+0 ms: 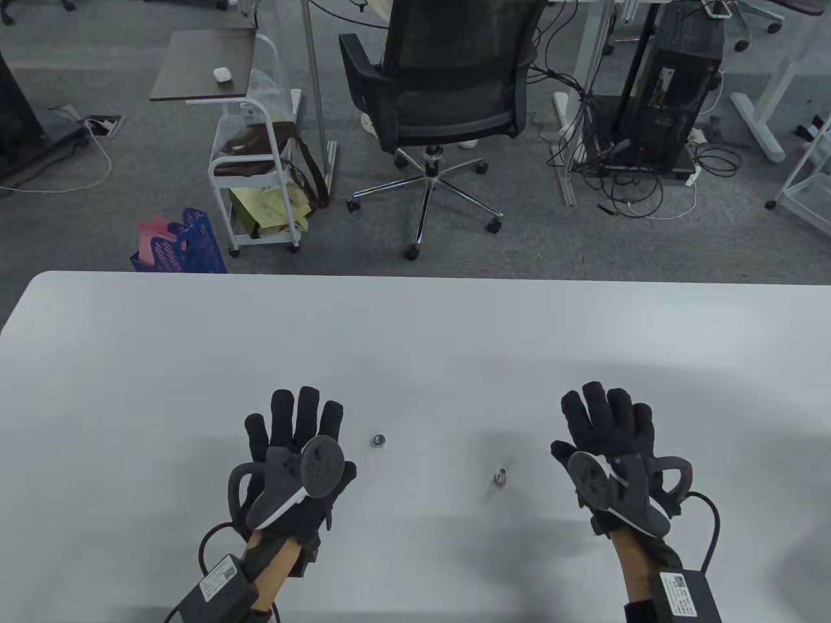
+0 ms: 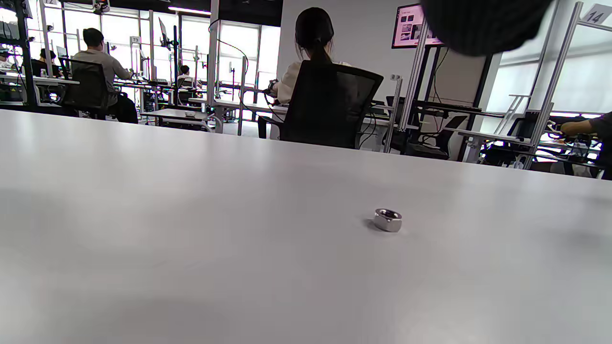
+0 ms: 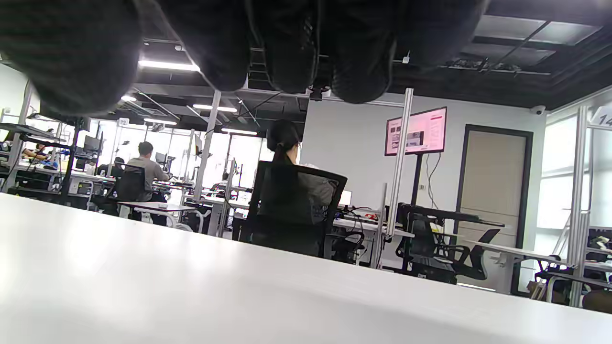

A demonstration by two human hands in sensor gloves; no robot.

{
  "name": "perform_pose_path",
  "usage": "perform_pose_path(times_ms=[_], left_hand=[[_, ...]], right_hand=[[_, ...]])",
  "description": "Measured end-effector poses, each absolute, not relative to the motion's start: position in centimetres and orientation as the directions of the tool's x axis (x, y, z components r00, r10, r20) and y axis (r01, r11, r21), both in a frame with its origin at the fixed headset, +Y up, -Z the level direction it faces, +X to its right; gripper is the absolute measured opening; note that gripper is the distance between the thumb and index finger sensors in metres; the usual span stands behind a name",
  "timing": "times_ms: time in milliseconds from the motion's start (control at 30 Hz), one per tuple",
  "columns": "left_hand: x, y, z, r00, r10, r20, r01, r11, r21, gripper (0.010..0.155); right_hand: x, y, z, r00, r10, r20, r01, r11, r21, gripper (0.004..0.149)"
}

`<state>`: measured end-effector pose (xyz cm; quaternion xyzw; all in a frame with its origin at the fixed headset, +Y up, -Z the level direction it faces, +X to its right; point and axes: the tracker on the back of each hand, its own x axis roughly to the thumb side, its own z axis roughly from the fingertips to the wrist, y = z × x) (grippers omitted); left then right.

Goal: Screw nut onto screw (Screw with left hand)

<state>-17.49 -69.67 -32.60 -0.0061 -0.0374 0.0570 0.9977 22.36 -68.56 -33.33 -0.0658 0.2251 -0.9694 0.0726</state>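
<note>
A small silver hex nut (image 1: 379, 441) lies flat on the white table (image 1: 415, 337), just right of my left hand (image 1: 295, 431). It also shows in the left wrist view (image 2: 387, 220). A short silver screw (image 1: 499, 478) lies on the table between the hands, left of my right hand (image 1: 607, 422). Both hands lie flat on the table with fingers stretched out, holding nothing. In the right wrist view the gloved fingertips (image 3: 287, 48) hang in from the top; the screw is not seen there.
The table's far edge (image 1: 415, 278) runs across the middle of the table view. Behind it stand a black office chair (image 1: 448, 110), a white cart (image 1: 253, 169) and a blue basket (image 1: 182, 243) on the floor.
</note>
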Motion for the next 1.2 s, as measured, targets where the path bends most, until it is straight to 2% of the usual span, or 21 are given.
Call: perform_pose_path(times_ms=[200,367,633,900,1067,1200], left_hand=[[-17.4,-69.7,-32.6,0.987,0.136,0.081,-0.134,0.991,-0.029,0.088],[-17.2,-70.2,-32.9,0.988,0.128,0.087,-0.123,0.991,-0.059,0.088],[-17.2,-70.3,-33.0,0.989,0.124,0.075,-0.117,0.989,-0.095,0.087],[-16.9,-70.6,-33.0,0.989,0.122,0.081,-0.111,0.985,-0.131,0.086],[-16.8,-70.6,-33.0,0.989,0.126,0.076,-0.113,0.982,-0.148,0.086],[-16.7,-70.6,-32.9,0.989,0.132,0.071,-0.12,0.98,-0.157,0.085]], right_hand=[[21.2,-68.5,-33.2,-0.983,-0.074,0.165,-0.005,-0.901,-0.434,0.069],[18.7,-70.3,-33.8,-0.962,0.089,0.258,-0.158,-0.952,-0.262,0.07],[14.5,-73.8,-34.5,-0.954,0.065,0.291,-0.076,-0.997,-0.027,0.07],[13.7,-75.1,-34.6,-0.96,-0.037,0.277,0.026,-0.999,-0.041,0.058],[14.6,-75.3,-35.2,-0.974,0.002,0.225,-0.003,-1.0,-0.004,0.049],[15.6,-74.5,-35.4,-0.974,0.11,0.197,-0.115,-0.993,-0.016,0.049]])
